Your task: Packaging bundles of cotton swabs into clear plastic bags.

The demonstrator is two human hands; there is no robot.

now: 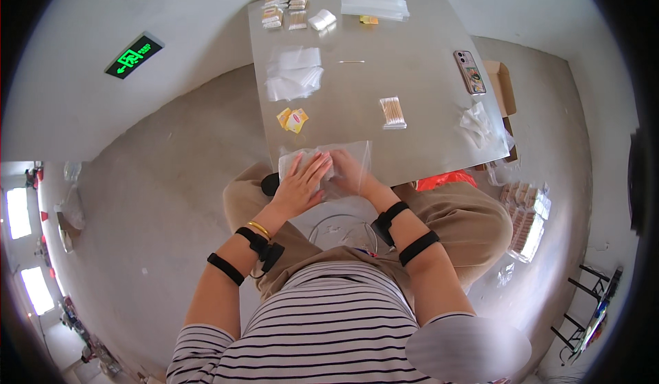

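Observation:
At the table's near edge both hands are on a clear plastic bag (365,152). My left hand (302,183) lies over its left part, with long fingers laid across the plastic and the thumb tucked nearer me. My right hand (351,172) grips from the right, its fingers partly veiled by the film. What lies under the fingers is hidden. Just beyond, small yellow-and-white cards (294,119) lie on the left. A bundle of cotton swabs (393,112) sits to the right, and a single cotton swab (351,62) lies farther off.
On the metal table (412,157) are clear bags (294,73), packed swab bundles (283,3), a plastic roll (322,19), long plastic sleeves (374,3), a phone (469,73) and crumpled plastic (475,124). A cardboard box (499,87) and stacked swab packs (527,219) stand on the right floor.

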